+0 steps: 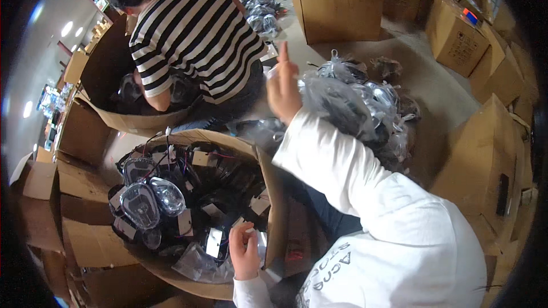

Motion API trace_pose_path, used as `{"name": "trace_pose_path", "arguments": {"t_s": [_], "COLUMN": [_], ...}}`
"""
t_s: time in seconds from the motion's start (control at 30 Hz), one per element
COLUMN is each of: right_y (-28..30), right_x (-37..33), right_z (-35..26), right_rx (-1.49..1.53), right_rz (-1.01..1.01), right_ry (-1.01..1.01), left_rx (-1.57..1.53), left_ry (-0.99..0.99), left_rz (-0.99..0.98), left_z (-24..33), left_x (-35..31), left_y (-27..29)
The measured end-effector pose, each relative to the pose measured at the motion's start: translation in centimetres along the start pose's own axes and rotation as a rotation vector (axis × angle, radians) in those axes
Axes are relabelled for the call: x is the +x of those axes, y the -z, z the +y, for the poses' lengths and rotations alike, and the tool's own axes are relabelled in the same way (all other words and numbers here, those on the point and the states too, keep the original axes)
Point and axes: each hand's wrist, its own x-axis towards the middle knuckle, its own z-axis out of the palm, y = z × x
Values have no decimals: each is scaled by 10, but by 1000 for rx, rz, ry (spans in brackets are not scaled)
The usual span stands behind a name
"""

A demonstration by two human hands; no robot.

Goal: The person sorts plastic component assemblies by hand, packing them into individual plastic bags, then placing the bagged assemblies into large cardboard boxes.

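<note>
Headlight-like lamp units (141, 205) with clear lenses and dark housings lie in an open, rounded cardboard carton (278, 208) at near left, bunched toward its left side. Thin cables (169, 151) rise among them, and pale rectangular pieces (214, 243) and clear plastic bags (188, 263) lie on the near part of the load. The person's left hand (244, 255) is over the carton's near right part, beside a pale piece, its fingers curled; whether they are clamped on anything cannot be told. The right hand (282, 92) is raised beyond the carton's far right rim, one finger extended and the others bent; its grip cannot be made out either. Just right of it, a heap of plastic-wrapped items (365, 108) lies on the floor (439, 80). At far left, a co-worker in a striped shirt (194, 34) bends over a second open carton (134, 122), an arm reaching inside. Farther off are another wrapped pile (260, 8) and a tall carton (339, 8); more cardboard boxes (476, 159) line the right side.
</note>
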Motion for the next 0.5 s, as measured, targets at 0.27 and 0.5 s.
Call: {"name": "trace_pose_path", "arguments": {"t_s": [0.27,0.5], "right_y": [9,-10], "right_x": [-26,-69], "right_z": [99,41], "right_rx": [191,-72], "right_rz": [-177,-463], "right_ry": [-933,-116], "left_rx": [207,922], "left_ry": [25,388], "left_rz": [-57,-231], "left_z": [-17,-33], "left_x": [-18,-18], "left_y": [11,74]}}
